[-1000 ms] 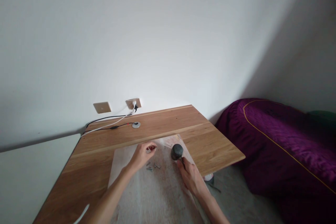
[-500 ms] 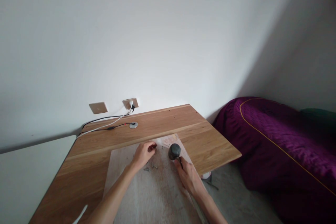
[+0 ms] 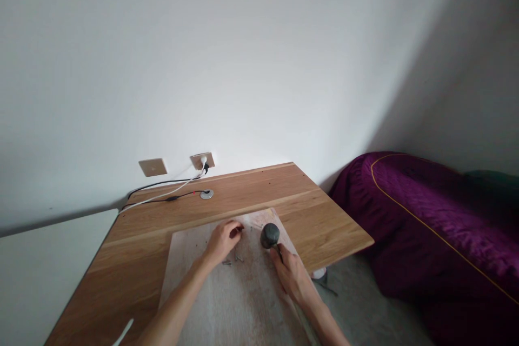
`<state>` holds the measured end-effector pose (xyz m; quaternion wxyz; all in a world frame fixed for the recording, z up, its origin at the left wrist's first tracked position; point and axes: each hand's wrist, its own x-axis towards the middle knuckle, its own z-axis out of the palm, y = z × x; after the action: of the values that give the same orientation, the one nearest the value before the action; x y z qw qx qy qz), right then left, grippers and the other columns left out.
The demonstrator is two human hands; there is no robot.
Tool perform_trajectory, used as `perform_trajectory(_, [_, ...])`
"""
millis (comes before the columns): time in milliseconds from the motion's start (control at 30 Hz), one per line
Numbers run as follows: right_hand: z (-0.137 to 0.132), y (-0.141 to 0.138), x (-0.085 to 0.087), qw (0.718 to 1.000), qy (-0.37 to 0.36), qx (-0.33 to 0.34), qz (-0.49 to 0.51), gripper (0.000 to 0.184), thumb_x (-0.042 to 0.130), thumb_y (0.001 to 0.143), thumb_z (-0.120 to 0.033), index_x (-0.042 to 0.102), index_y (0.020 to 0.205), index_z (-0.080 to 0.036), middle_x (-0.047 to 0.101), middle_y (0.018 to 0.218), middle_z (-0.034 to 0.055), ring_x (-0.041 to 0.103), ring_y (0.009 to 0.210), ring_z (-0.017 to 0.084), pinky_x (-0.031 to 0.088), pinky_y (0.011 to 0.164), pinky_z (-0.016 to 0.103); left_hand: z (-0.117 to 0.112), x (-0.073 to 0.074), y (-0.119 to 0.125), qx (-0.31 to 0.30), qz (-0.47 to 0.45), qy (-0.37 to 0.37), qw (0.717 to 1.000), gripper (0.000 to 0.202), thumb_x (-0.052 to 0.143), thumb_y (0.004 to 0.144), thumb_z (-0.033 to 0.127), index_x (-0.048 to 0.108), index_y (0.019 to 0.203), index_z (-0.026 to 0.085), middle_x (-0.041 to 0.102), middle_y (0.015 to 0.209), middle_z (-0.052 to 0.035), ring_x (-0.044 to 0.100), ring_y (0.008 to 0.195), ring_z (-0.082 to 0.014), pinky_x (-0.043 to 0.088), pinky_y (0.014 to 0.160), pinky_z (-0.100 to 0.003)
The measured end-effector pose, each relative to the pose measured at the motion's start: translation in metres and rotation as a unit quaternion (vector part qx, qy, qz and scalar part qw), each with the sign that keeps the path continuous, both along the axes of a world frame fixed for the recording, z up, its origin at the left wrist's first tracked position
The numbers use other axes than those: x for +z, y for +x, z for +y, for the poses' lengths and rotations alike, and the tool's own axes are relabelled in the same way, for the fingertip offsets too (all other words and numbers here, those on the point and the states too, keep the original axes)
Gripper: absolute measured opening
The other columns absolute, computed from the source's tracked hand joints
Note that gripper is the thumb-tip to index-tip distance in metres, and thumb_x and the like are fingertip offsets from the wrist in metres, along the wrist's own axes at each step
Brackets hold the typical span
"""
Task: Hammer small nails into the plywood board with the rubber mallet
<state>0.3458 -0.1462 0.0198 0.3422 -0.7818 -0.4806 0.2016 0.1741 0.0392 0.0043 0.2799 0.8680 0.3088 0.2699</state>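
My right hand (image 3: 291,274) is closed around the handle of a mallet with a thick dark grey head (image 3: 270,235). The head is raised close over the right part of a worn whitish board (image 3: 239,308). My left hand (image 3: 224,239) is at the board's far half, left of the mallet head, its thumb and fingers pinched together. Whatever the fingertips hold is too small to make out. Several loose nails (image 3: 227,263) lie on the board just below and beside my left hand, and a few more thin pieces lie between the hand and the mallet head.
The board rests on a wooden table (image 3: 324,221) against a white wall. Cables (image 3: 162,194) run from a wall socket (image 3: 201,160) along the table's back left. A white panel (image 3: 52,265) stands at left, a purple-covered piece of furniture (image 3: 389,238) at right.
Both hands and the mallet stay nearly in place. My left fingertips have shifted very slightly; the view itself has moved a little.
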Motion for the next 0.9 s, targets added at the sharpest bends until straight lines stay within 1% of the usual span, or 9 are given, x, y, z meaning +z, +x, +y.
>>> perform_trajectory(100, [0.000,0.001,0.003,0.999,-0.004,0.028,0.030,0.038,0.031,0.104,-0.047,0.057,0.088,-0.024,0.063,0.064,0.0026,0.065,0.065,0.023,0.042,0.065,0.031,-0.002,0.003,0.001,-0.007,-0.010,0.005,1.000,0.020,0.063,0.082,0.006,0.075,0.091,0.018,0.075,0.095,-0.0066,0.069,0.085,-0.0192,0.049,0.077,-0.026])
perform_trajectory(200, [-0.001,0.001,0.006,0.999,0.009,0.027,0.038,0.038,0.033,0.103,-0.048,0.056,0.086,-0.024,0.066,0.067,0.0041,0.065,0.067,0.023,0.043,0.065,0.032,-0.002,0.004,0.001,-0.009,-0.018,-0.013,1.000,0.014,0.065,0.084,0.010,0.076,0.089,0.018,0.075,0.093,-0.0063,0.069,0.082,-0.0192,0.050,0.076,-0.027])
perform_trajectory(333, [0.001,0.000,0.006,0.998,-0.010,0.021,0.060,0.036,0.033,0.103,-0.047,0.056,0.087,-0.024,0.062,0.060,0.0027,0.062,0.059,0.024,0.043,0.062,0.032,-0.001,-0.002,0.001,-0.002,-0.040,-0.041,0.998,0.013,0.068,0.086,0.013,0.077,0.093,0.019,0.078,0.094,-0.0056,0.071,0.087,-0.0209,0.052,0.082,-0.028])
perform_trajectory(400, [0.001,0.000,0.004,0.998,-0.013,0.020,0.057,0.035,0.032,0.103,-0.046,0.056,0.087,-0.025,0.062,0.061,0.0033,0.063,0.061,0.024,0.044,0.062,0.032,0.000,-0.005,0.001,0.008,-0.051,-0.053,0.997,0.016,0.069,0.084,0.012,0.078,0.096,0.019,0.079,0.094,-0.0048,0.072,0.086,-0.0204,0.052,0.083,-0.028])
perform_trajectory(467, [0.002,0.001,0.002,0.998,-0.010,0.022,0.050,0.035,0.032,0.102,-0.046,0.054,0.086,-0.025,0.063,0.064,0.0043,0.064,0.062,0.024,0.044,0.063,0.032,0.002,-0.008,0.002,0.016,-0.062,-0.068,0.996,0.021,0.069,0.082,0.010,0.077,0.099,0.019,0.079,0.091,-0.0036,0.071,0.083,-0.0191,0.052,0.081,-0.027])
perform_trajectory(533, [0.002,0.002,0.001,0.998,-0.014,0.025,0.052,0.035,0.032,0.102,-0.047,0.053,0.084,-0.025,0.063,0.064,0.0036,0.062,0.059,0.022,0.044,0.060,0.031,0.002,-0.009,0.002,0.022,-0.070,-0.078,0.994,0.022,0.070,0.081,0.009,0.076,0.100,0.018,0.078,0.089,-0.0028,0.071,0.080,-0.0181,0.051,0.078,-0.026])
perform_trajectory(700, [0.007,-0.001,0.005,0.995,-0.027,0.043,0.089,0.038,0.030,0.102,-0.051,0.053,0.088,-0.024,0.053,0.052,-0.0037,0.055,0.042,0.017,0.039,0.047,0.027,0.003,-0.007,0.002,0.025,-0.053,-0.067,0.996,0.005,0.070,0.082,0.014,0.074,0.083,0.016,0.074,0.081,-0.0038,0.068,0.077,-0.0187,0.048,0.073,-0.027])
perform_trajectory(767, [0.014,-0.005,0.010,0.993,-0.027,0.048,0.109,0.038,0.031,0.102,-0.053,0.053,0.091,-0.024,0.049,0.049,-0.0057,0.054,0.039,0.016,0.036,0.043,0.025,0.003,-0.006,0.001,0.015,-0.054,-0.059,0.997,0.008,0.068,0.082,0.013,0.075,0.084,0.016,0.075,0.085,-0.0049,0.068,0.080,-0.0193,0.048,0.075,-0.028])
perform_trajectory(900, [0.034,-0.014,0.024,0.990,-0.015,0.053,0.128,0.039,0.035,0.100,-0.056,0.053,0.091,-0.023,0.053,0.054,-0.0048,0.054,0.037,0.014,0.035,0.038,0.023,0.001,-0.008,0.000,-0.001,-0.053,-0.044,0.998,0.017,0.064,0.079,0.010,0.076,0.090,0.017,0.074,0.094,-0.0056,0.068,0.086,-0.0199,0.050,0.080,-0.029])
